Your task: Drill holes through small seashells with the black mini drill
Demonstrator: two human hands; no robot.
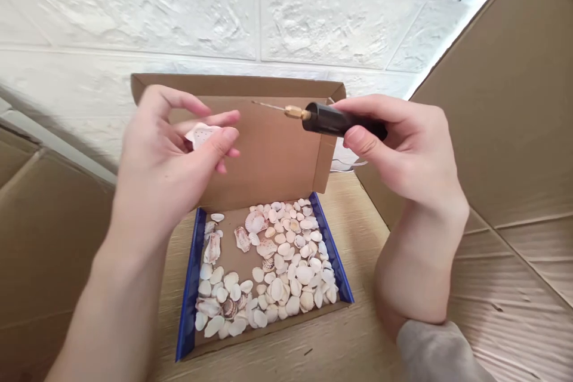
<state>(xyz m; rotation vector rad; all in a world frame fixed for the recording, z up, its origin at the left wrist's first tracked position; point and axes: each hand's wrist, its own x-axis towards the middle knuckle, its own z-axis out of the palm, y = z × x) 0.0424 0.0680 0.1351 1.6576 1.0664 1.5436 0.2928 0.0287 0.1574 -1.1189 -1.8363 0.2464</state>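
Raised at the left, my left hand pinches a pale, pinkish-white shell with small dark dots across its face. Part of that shell is hidden behind the thumb and fingers. My right hand is wrapped round a small black hand drill, held almost level. Its brass chuck carries a thin bit pointing left toward my left hand. A gap separates the bit's tip from the shell. Below both hands, many white and pinkish shells lie in an open cardboard box with blue sides.
The box's lid stands upright at the back, before a white brick-pattern wall. Cardboard panels rise at the right and left. A thin white cable shows behind the drill. Under the box is a wooden tabletop.
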